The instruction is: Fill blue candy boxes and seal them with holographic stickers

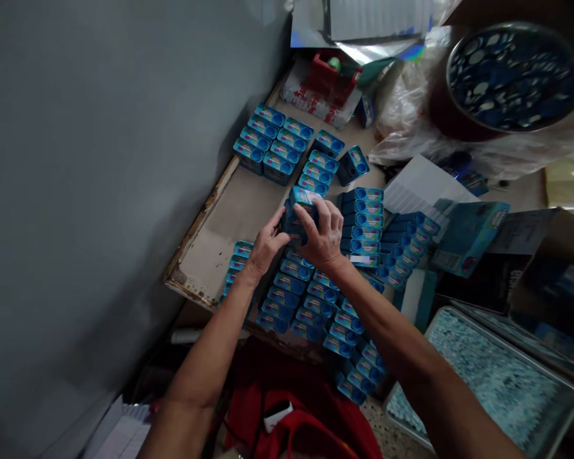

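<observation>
Over the middle of the table, my right hand (326, 233) has its thumb and fingers closed round small blue rectangular containers (294, 220) with printed tops. How many are in the grip I cannot make out. My left hand (266, 247) presses against their left side, fingers bent and thumb touching the lower part. Just below both hands stand close rows of the same blue containers (287, 282), partly covered by my forearms. Another short row (312, 185) lies right behind my right hand.
More blue containers (271, 141) stand at the table's far left, by its worn wooden edge (205, 213). A round pot (447, 95) full of small dark blue and white pieces sits back right. At lower right are a tray of pale blue bits (488, 376) and a cardboard box (540, 255).
</observation>
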{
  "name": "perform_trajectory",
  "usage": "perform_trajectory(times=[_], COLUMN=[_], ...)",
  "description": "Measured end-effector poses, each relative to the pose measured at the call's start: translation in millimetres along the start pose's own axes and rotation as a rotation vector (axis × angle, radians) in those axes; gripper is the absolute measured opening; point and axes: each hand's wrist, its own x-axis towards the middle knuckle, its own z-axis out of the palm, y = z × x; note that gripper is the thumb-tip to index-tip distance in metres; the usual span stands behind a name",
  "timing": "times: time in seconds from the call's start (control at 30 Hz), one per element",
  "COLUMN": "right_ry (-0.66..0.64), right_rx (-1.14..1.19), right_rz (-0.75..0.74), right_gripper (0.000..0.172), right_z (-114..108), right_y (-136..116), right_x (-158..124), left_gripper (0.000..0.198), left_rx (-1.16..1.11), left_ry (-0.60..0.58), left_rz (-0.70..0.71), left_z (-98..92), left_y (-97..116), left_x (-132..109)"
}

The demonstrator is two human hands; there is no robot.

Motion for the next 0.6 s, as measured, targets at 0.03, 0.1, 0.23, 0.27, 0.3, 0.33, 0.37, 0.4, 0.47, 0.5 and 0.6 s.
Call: perform_trajectory(times=[0.03,0.1,0.23,0.27,0.3,0.33,0.37,0.4,0.47,0.5,0.6], right_ry=[-0.008,-0.025,-0.054,-0.061,-0.065,-0.066,-0.061,-0.053,-0.034,-0.025,-0.02], right_rx=[0.003,0.003,0.009,0.017,0.026,0.032,0.035,0.032,0.016,0.004,-0.028], right_rz=[-0.003,0.001,0.041,0.055,0.067,0.073,0.075,0.075,0.08,0.091,0.146], right_gripper=[0.061,0.059,0.058,0.06,0.061,0.062,0.063,0.063,0.063,0.063,0.067], right_z=[2.3,7.1,14.2,15.2,16.0,16.8,17.8,19.0,22.0,23.5,26.0], right_y=[-1.2,-3.8,-10.6,-12.4,-14.0,-15.4,-16.3,-16.9,-17.0,-16.8,-16.3], right_x=[0.5,2.1,4.6,4.9,5.2,5.6,6.2,7.0,9.1,10.1,12.9], left_gripper=[0.082,0.088,0.083,0.082,0.082,0.083,0.084,0.085,0.084,0.084,0.081], left_rx=[-0.014,-0.014,0.097,0.116,0.129,0.14,0.15,0.162,0.189,0.206,0.247], left_ry=[-0.003,-0.003,0.063,0.077,0.085,0.09,0.093,0.094,0.089,0.084,0.056], left_rz=[0.003,-0.007,0.0,0.004,0.006,0.009,0.01,0.012,0.011,0.004,-0.012], left_z=[1.7,4.1,4.7,4.3,3.7,3.0,2.2,1.2,-1.2,-2.7,-7.3], left_y=[-0.5,-4.7,-16.7,-18.8,-20.4,-21.7,-22.8,-24.1,-27.8,-30.3,-38.4], left_x=[0.5,4.5,13.2,13.7,13.9,13.9,14.4,15.6,20.2,23.4,32.5])
